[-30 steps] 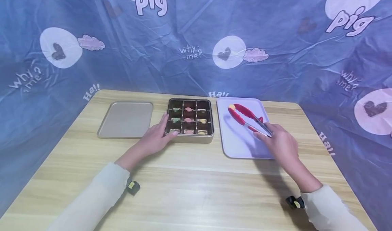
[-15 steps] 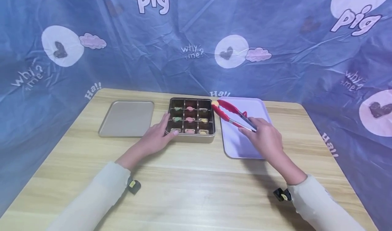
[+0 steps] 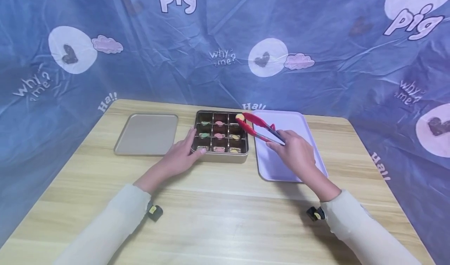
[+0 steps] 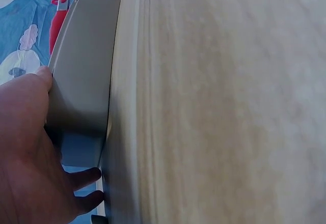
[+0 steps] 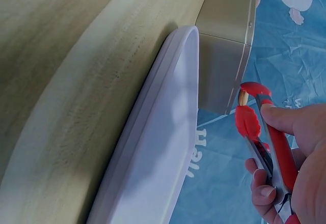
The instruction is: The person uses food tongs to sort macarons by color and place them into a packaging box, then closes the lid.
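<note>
My right hand (image 3: 297, 149) grips red-tipped tongs (image 3: 258, 126) that pinch a small round yellow piece (image 3: 240, 117) over the far right corner of a divided metal tin (image 3: 225, 158). Inside the tin, green, pink and yellow pieces sit in several compartments. In the right wrist view, the tongs' red heads (image 5: 248, 122) hold the piece edge-on beside the tin's upper rim. At the tin's left side rests my left hand (image 3: 179, 155), fingers along the wall and thumb at the front rim. The left wrist view has the left thumb (image 4: 45, 76) touching the tin's edge (image 4: 81, 66).
A lavender tray (image 3: 277, 167) lies right of the tin, under my right hand. To the left is a flat metal lid (image 3: 147, 134). The wooden table (image 3: 225, 214) ends at a blue printed cloth (image 3: 175, 69) behind.
My right hand has carried the tongs and the yellow piece leftward, from above the lavender tray to above the tin's far right corner. My left hand stays at the tin.
</note>
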Demonstrator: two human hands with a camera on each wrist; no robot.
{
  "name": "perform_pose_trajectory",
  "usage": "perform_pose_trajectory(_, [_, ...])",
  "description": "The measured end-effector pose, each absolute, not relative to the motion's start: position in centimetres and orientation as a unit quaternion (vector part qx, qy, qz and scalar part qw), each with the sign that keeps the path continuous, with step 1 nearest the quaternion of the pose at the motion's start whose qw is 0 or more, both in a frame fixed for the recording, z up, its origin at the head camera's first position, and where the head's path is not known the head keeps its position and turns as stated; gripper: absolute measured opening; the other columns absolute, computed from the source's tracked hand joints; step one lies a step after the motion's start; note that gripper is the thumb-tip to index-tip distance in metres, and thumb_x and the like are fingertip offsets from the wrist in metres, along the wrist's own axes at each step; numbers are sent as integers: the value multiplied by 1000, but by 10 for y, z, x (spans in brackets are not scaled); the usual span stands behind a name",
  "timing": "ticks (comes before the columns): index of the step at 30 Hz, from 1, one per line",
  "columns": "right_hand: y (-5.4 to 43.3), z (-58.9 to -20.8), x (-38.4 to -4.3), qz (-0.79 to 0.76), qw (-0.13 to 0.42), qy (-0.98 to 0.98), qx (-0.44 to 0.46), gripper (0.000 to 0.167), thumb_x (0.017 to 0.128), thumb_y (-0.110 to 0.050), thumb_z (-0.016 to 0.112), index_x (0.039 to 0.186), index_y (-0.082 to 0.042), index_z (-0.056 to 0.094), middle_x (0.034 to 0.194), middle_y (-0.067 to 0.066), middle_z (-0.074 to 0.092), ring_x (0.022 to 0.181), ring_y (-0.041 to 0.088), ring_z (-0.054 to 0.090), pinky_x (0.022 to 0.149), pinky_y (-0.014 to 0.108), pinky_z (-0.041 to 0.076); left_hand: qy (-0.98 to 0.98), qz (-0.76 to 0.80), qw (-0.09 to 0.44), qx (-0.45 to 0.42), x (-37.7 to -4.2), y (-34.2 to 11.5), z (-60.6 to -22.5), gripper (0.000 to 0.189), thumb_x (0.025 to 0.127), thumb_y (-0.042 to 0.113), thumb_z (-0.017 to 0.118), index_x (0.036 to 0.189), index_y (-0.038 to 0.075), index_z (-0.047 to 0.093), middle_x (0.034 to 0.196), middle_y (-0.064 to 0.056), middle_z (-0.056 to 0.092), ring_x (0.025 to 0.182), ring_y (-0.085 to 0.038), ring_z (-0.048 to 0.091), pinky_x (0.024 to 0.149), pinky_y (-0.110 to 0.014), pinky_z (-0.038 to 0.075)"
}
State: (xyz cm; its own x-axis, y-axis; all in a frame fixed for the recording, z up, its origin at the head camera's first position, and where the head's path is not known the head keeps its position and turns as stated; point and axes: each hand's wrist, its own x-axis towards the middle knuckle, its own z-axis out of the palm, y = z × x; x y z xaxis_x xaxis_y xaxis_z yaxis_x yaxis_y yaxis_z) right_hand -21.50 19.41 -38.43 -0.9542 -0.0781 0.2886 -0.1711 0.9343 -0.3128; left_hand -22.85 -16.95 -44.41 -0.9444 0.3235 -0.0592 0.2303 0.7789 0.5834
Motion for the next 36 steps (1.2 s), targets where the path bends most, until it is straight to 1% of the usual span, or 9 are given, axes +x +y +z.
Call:
perform_pose_trajectory(8, [191,-384,-219,169,113,-977,56,56,88,-38,78,132,-6,66,121,16,70,107,37,67,71,53,53,940,297,82,147,-229,-168,-443,89,100,66,37,162,24,-11,171,-6,-5,152,-42,21,124,-60,13])
perform_pose_trajectory(15, [189,-383,-220,168,122,-976,64,53,88,-37,78,130,-6,67,119,16,70,105,38,67,70,54,53,939,299,78,149,-229,-169,-442,91,100,67,38,163,21,-9,171,-8,-2,152,-42,22,124,-59,16])
perform_pose_trajectory(23, [188,-382,-219,164,127,-976,69,53,88,-38,78,129,-7,68,118,15,71,102,37,68,67,54,53,939,300,81,145,-228,-169,-440,91,100,67,38,163,22,-10,171,-7,-3,152,-42,23,125,-59,15])
perform_pose_trajectory(31, [189,-382,-217,163,130,-976,65,53,87,-37,79,128,-7,67,117,15,71,102,37,68,67,53,53,940,297,74,151,-227,-169,-440,91,100,65,40,163,21,-9,171,-9,-2,151,-44,24,123,-61,17])
perform_pose_trajectory(36, [195,-383,-213,167,139,-974,63,54,87,-38,79,129,-5,67,118,16,70,103,38,67,69,54,52,938,303,77,149,-226,-169,-439,90,101,63,41,163,21,-9,171,-8,-3,151,-44,24,124,-61,16])
